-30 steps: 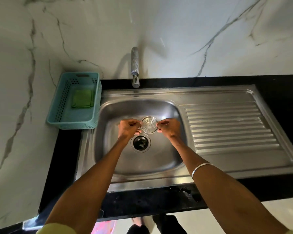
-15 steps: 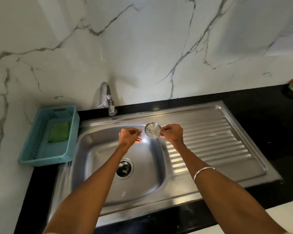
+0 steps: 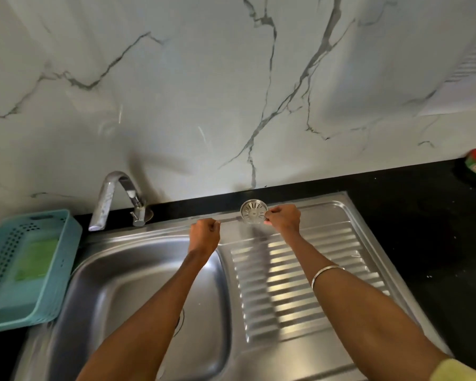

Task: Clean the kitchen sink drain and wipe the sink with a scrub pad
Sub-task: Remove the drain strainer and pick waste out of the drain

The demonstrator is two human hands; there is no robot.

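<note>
One hand, the right hand [image 3: 283,218], pinches the drain strainer [image 3: 254,211] by its edge above the far rim of the sink [image 3: 149,270]. Left hand [image 3: 205,234] is curled and holds nothing. Risk: the light pinch may slip, dropping the strainer onto the draining board [image 3: 300,284].

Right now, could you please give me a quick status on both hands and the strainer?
Right hand pinching strainer over drainboard's far edge. Left hand curled, empty. Scrub pad untouched in basket. Nothing in the way.
</note>
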